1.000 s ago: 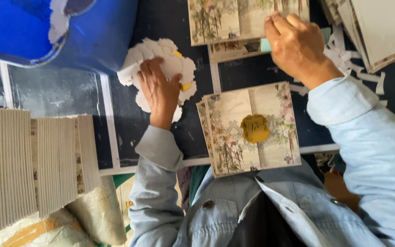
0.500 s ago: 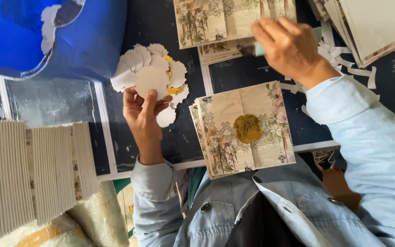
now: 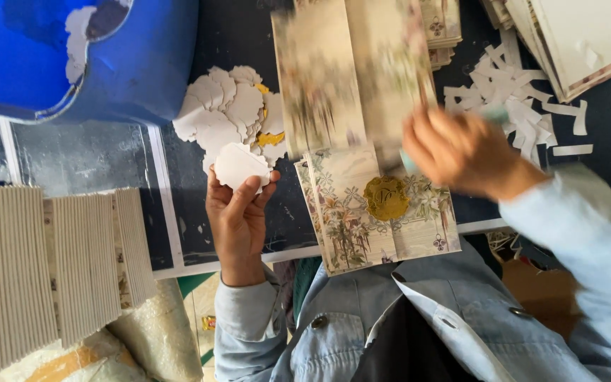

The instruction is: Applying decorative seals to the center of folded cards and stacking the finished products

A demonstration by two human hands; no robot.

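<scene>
The left hand (image 3: 238, 216) holds one white scalloped cutout (image 3: 238, 166) pinched between thumb and fingertips, just below the pile of cutouts (image 3: 224, 113), a few of which show gold faces. The right hand (image 3: 464, 152) is blurred; its fingers curl around the lower edge of a floral card (image 3: 351, 74), lifted and smeared by motion, and a pale green object pokes out of the grip, too unclear to name.

Taking the card with the gold seal (image 3: 383, 212) as the landmark: it lies at the table's near edge, on top of other cards, with a round gold seal (image 3: 386, 198) stuck at its middle. The cutout pile sits up and left of it, the held cutout just left of it. The lifted card hangs directly above it. White paper strips (image 3: 514, 88) lie scattered up and right of it. A blue tub (image 3: 129, 64) stands far to its upper left, and stacked ribbed sheets (image 3: 44, 262) to its left.

As I judge it, one card is sealed and finished; the lifted card shows no seal, many cutouts remain in the pile, so much of the work is still ahead.
</scene>
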